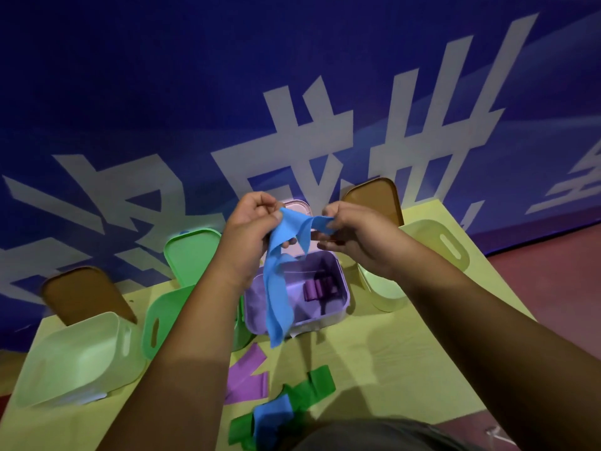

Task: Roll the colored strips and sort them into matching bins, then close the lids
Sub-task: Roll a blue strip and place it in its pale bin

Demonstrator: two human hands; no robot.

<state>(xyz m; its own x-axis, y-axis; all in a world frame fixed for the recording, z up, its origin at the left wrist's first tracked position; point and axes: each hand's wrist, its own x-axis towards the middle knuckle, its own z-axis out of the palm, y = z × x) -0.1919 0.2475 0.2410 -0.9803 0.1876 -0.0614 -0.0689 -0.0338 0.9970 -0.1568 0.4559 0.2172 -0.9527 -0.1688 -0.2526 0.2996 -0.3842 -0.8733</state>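
Far left: pale bin [78,356] w/ brown lid [84,296] standing open behind it. The inside is washed out, contents can't be read. A pale scrap shows at its near bottom edge, unclear what.

Next, green bin [159,323] w/ green lid [192,255] up. Most of the bin is hidden behind the L forearm.

L hand [252,219] is raised above the bins, fingers curled, thumb and fingers pinching the top of a blue strip [276,288]. The strip is unrolled. It hangs twisted down in front of the purple bin [344,297], w/ its lower tip past the bin's near wall.

Inside the purple bin sit a few purple rolls [317,289] toward the right side. The count is hard to make out and the strip covers the left part. The purple lid [297,205] only peeks out between the hands.

R hand [354,236], fingers curled, pinches the strip's other end, close to the L hand.

Right: yellow bin [435,249] w/ brown lid [374,200]. The R arm covers its front and the interior is not visible.

On the near part of the yellow table [390,353] lie loose flat strips: purple strips [247,375], green strips [320,380] and a second blue strip [271,415]. They overlap and are partly hidden by the L arm and the person's dark clothing at the bottom edge.
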